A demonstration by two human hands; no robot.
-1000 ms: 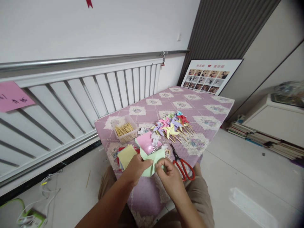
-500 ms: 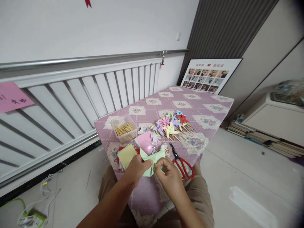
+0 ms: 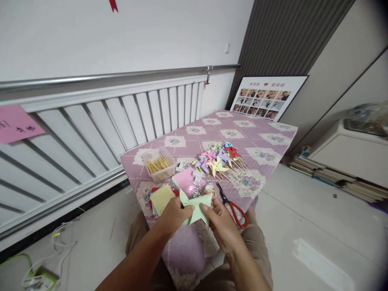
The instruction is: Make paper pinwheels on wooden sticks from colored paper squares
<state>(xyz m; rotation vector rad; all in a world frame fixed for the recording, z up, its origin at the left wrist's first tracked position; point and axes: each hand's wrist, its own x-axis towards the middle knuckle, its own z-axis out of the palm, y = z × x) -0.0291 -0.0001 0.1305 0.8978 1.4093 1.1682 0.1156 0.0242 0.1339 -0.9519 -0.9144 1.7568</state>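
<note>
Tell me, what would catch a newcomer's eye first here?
Probably the colourful paper pinwheels, heaped on the flowered purple tablecloth. Nearer, the left hand and right hand hold a pale green folded paper between them, with red-handled scissors just to the right. Past the cloth's far end stands a photo board with a red heart.
</note>
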